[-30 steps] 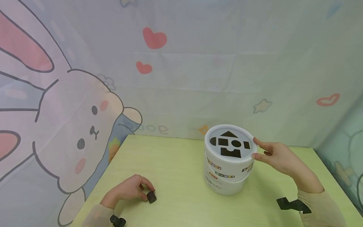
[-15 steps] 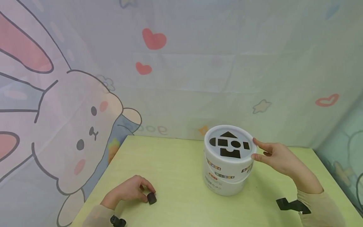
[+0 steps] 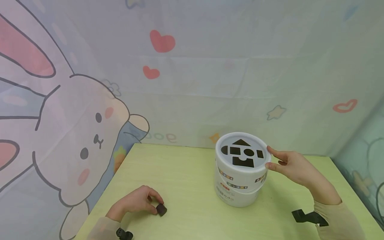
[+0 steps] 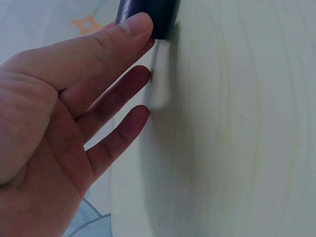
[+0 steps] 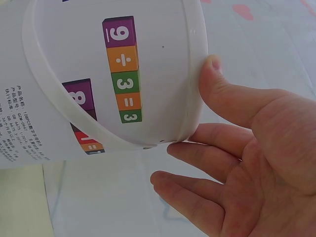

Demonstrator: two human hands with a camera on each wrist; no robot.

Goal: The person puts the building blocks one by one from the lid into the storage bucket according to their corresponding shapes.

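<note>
My left hand (image 3: 139, 200) pinches a small dark block (image 3: 161, 209) between thumb and fingertips, low over the front left of the table. In the left wrist view the dark purple block (image 4: 148, 19) is at the top, partly out of frame, with the other fingers loosely bent below it. A white bucket (image 3: 238, 196) stands upright right of the middle. Its lid (image 3: 254, 142) has several dark shape cut-outs: triangle, square, circle, rectangle, half circle and arch. My right hand (image 3: 295, 166) holds the lid's right rim with thumb and fingers.
The bucket's handle (image 5: 66, 106) hangs down across its printed side. A pale yellow-green table (image 3: 186, 176) lies under everything, its back edge near a printed cloth (image 3: 204, 86). Black straps with small devices (image 3: 310, 217) sit on both wrists.
The dark block has tipped and shifted very slightly to the right in my left fingers. The right hand and the bucket keep their places.
</note>
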